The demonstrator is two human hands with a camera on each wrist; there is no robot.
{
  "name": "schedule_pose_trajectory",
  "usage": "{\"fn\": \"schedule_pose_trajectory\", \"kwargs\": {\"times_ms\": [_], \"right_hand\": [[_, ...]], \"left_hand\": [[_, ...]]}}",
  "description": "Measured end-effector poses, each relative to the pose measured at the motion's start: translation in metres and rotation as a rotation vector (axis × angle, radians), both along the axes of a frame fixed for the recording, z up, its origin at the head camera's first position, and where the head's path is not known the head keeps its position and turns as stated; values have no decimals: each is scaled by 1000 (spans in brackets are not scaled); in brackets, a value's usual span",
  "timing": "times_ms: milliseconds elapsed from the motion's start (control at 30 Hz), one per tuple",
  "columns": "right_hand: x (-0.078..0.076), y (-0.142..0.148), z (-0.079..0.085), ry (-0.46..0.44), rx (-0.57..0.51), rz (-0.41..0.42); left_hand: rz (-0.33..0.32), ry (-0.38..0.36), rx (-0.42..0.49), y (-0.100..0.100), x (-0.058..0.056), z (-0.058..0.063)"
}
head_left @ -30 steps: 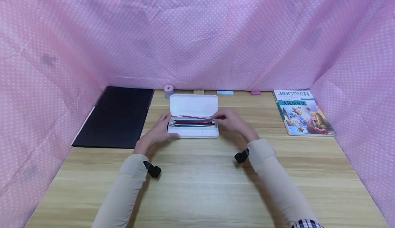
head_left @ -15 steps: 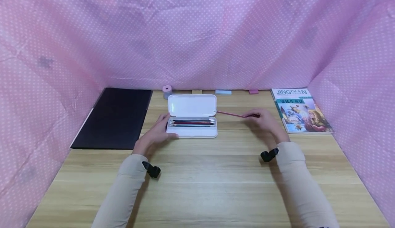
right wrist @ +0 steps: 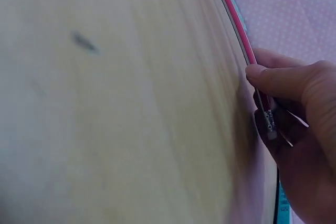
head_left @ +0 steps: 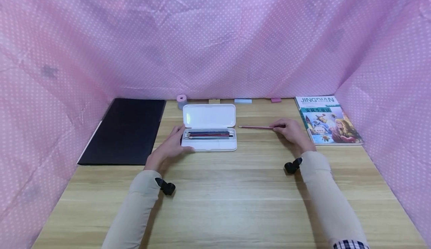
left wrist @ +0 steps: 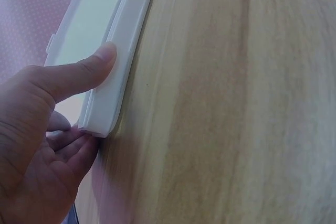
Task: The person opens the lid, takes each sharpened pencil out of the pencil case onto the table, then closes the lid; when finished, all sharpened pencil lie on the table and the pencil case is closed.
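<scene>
A white pencil case (head_left: 209, 145) lies with its lid raised, several pencils (head_left: 209, 134) side by side in its tray. My left hand (head_left: 172, 144) grips the case's left end. In the left wrist view the thumb presses its front wall (left wrist: 113, 90) while the other fingers curl at its end. To the right of the case, my right hand (head_left: 288, 129) pinches a red pencil (head_left: 254, 127) near its eraser end, the tip pointing left toward the case. The right wrist view shows the pencil (right wrist: 239, 24) between thumb and fingers, close over the table.
A black folder (head_left: 124, 131) lies at the left and an illustrated book (head_left: 331, 123) at the right. Along the back edge stand a pink-topped roll (head_left: 182, 102), a tan block (head_left: 214, 101), a pale blue block (head_left: 243, 101) and a pink block (head_left: 276, 100). Pink dotted cloth (head_left: 215, 39) encloses the table.
My right hand has drawn the red pencil out of the case and to the right, then lowered it to lie level close over the table. The left hand stays on the case.
</scene>
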State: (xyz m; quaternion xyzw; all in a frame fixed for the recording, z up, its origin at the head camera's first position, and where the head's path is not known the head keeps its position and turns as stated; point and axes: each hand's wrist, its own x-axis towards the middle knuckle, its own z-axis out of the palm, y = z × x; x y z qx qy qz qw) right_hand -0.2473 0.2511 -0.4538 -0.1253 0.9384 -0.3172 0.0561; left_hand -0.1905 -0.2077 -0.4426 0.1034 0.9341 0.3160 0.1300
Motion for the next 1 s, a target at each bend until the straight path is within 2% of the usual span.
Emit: {"fn": "schedule_pose_trajectory", "kwargs": {"times_ms": [133, 367, 567, 700, 833, 900, 1000], "right_hand": [[-5, 4, -5, 3, -6, -21], [-9, 7, -11, 66, -22, -16], [-8, -2, -6, 97, -17, -8], [-5, -23, 8, 144, -63, 33], [2, -58, 21, 195, -129, 102], [6, -79, 24, 225, -166, 148], [13, -107, 24, 220, -219, 237]], "left_hand": [[-4, 0, 6, 1, 0, -1], [4, -7, 2, 1, -1, -2], [8, -8, 1, -1, -1, -3], [11, -4, 4, -2, -1, -4], [5, 0, 3, -2, -1, -3], [3, 3, 1, -1, -1, -3], [0, 13, 3, 0, 0, -3]]}}
